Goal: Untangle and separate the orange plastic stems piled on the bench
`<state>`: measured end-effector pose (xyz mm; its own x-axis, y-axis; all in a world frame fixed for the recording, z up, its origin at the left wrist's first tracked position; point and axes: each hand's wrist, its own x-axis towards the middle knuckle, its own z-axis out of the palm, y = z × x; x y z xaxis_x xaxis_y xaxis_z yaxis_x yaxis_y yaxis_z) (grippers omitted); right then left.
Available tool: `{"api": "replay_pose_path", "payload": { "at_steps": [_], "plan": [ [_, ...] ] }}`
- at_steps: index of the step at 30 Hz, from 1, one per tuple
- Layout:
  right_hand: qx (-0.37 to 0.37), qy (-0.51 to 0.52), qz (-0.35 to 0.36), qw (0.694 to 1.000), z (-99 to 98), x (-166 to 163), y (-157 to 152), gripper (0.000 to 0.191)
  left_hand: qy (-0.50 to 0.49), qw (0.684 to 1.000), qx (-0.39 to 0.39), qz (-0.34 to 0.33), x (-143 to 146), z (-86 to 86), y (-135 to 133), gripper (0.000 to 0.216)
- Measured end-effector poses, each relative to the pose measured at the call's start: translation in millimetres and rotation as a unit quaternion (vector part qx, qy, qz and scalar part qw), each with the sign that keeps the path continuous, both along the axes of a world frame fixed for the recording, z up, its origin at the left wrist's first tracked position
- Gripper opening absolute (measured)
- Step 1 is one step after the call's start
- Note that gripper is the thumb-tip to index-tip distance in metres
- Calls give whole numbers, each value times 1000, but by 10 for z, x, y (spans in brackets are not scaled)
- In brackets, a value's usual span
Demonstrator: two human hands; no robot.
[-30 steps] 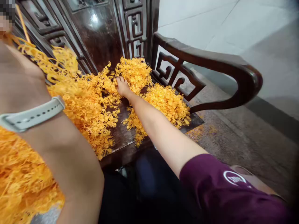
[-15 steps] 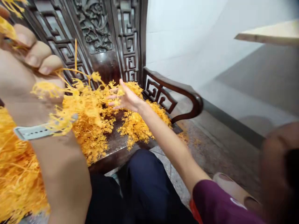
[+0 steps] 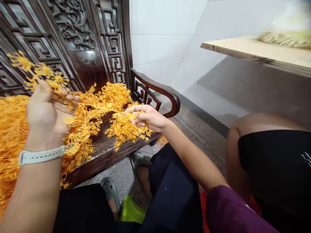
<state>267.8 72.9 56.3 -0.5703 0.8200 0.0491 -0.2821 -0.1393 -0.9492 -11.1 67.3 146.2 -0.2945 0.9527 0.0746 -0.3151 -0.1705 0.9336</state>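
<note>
My left hand (image 3: 52,106), with a pale watch strap at the wrist, is raised at the left and curled around a few orange plastic flower sprigs (image 3: 45,71). Their splayed heads stick out above the thumb, and others hang down past the palm. A thin stem runs from there across to my right hand (image 3: 148,117), whose fingers pinch a sprig over the seat. Below both hands, heaps of the same sprigs (image 3: 116,95) lie on the dark carved wooden bench (image 3: 104,140). The exact grip inside the left palm is partly hidden.
A curved armrest (image 3: 167,94) closes the bench's right end. At the upper right a wooden board (image 3: 233,45) juts out, bearing a clear bag (image 3: 286,35). Another person's leg (image 3: 272,161) is close on the right. A lime-green object (image 3: 132,210) stands between my legs.
My left hand has come down and away from the camera with its sprigs. My right hand, spread before, now pinches a sprig. The view has turned right.
</note>
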Motion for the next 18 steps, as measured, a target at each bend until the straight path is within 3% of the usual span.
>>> {"api": "replay_pose_path", "payload": {
  "at_steps": [3, 8, 10, 12, 15, 18],
  "plan": [
    [-14, -7, -38, 999, -45, 212, -117, 42, 22, 999, -21, -24, 44, -259, 33, 23],
    [-1, 42, -205, 978, -99, 465, -139, 41, 22, 990, -80, -114, 161, -608, -32, 20],
    [8, 48, -234, 971, -90, 522, -132, 43, 5, 979, -109, -172, 180, -708, -44, 26],
    [24, 53, -246, 968, -60, 539, -143, 50, 27, 975, -130, -177, 166, -780, -26, 25],
    [57, 53, -282, 956, 5, 522, -182, 60, 168, 962, -136, -165, 86, -832, 22, 23],
    [85, 63, -308, 945, 54, 515, -225, 54, 344, 898, -135, -237, -52, -854, 20, 35]
  ]
}}
